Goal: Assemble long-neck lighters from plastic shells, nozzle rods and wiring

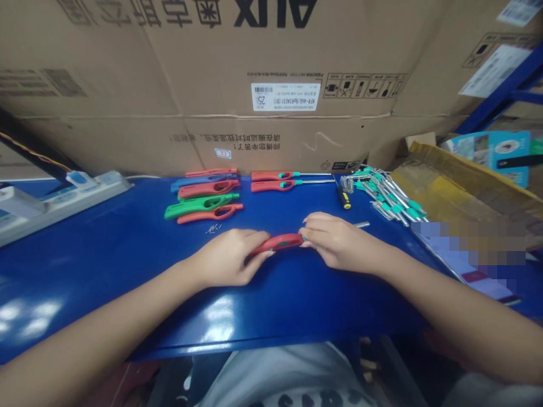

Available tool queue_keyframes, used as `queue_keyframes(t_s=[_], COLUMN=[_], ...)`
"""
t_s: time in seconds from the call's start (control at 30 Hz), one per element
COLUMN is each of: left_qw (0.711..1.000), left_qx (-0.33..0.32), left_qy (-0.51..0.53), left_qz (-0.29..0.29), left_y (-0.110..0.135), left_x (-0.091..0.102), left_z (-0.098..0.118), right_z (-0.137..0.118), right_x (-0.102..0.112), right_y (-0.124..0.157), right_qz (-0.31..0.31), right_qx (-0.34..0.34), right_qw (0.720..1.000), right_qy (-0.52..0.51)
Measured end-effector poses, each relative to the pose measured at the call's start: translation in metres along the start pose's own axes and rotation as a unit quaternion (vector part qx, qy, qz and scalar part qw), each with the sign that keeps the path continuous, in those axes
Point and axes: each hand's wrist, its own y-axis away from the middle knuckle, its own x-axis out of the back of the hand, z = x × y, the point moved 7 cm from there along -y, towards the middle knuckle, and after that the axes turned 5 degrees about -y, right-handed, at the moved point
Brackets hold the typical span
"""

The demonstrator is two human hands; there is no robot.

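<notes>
Both of my hands hold one red lighter handle (280,243) just above the blue table (106,265). My left hand (231,257) grips its left end with curled fingers. My right hand (335,240) pinches its right end, where a metal rod (362,225) sticks out past the fingers. Behind them lie several empty handle shells (206,195) in red, blue and green, and two assembled red lighters (288,181) with long metal tubes.
A pile of metal tubes with teal ends (388,195) lies at the right, beside a small screwdriver (343,198). Small screws (213,228) sit near my left hand. A white power strip (63,195) lies at the left. Large cardboard boxes (271,85) wall off the back.
</notes>
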Motion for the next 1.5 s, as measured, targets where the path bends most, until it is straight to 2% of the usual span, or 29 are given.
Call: queue_keyframes(t_s=[0.2, 0.37, 0.53, 0.63, 0.7, 0.87, 1.03, 1.2, 1.33, 1.5], left_qw=[0.998, 0.996, 0.998, 0.998, 0.998, 0.990, 0.961, 0.970, 0.980, 0.990], left_qx=[0.009, 0.020, 0.018, 0.019, 0.022, 0.061, 0.124, 0.097, 0.065, 0.024], left_qy=[0.020, 0.065, 0.002, -0.022, -0.008, 0.107, 0.226, 0.207, 0.176, 0.128], left_qz=[-0.060, -0.054, -0.056, -0.055, -0.052, -0.061, -0.103, -0.086, -0.071, -0.054], left_y=[-0.005, -0.008, -0.005, -0.004, -0.004, -0.006, -0.003, -0.006, -0.008, -0.007], left_x=[0.000, 0.008, 0.008, 0.005, 0.004, 0.004, -0.005, 0.000, 0.006, 0.015], left_z=[-0.015, -0.022, -0.015, -0.014, -0.015, -0.021, -0.031, -0.032, -0.027, -0.021], right_z=[0.003, 0.013, 0.019, 0.022, 0.023, 0.021, 0.014, 0.015, 0.014, 0.015], right_x=[-0.017, -0.003, 0.001, -0.001, -0.001, 0.006, 0.012, 0.012, 0.015, 0.020], right_y=[-0.004, -0.005, -0.003, -0.002, -0.002, -0.001, -0.003, -0.003, -0.003, -0.003], right_qz=[-0.063, -0.061, -0.112, -0.103, -0.073, 0.001, 0.009, -0.034, -0.027, -0.035], right_qx=[-0.044, -0.118, -0.147, -0.139, -0.120, -0.055, -0.036, -0.055, -0.042, -0.062], right_qw=[0.996, 0.991, 0.983, 0.984, 0.987, 0.995, 0.999, 0.998, 0.999, 0.997], right_qy=[0.034, -0.019, -0.015, -0.042, -0.082, -0.085, -0.038, -0.014, -0.002, -0.003])
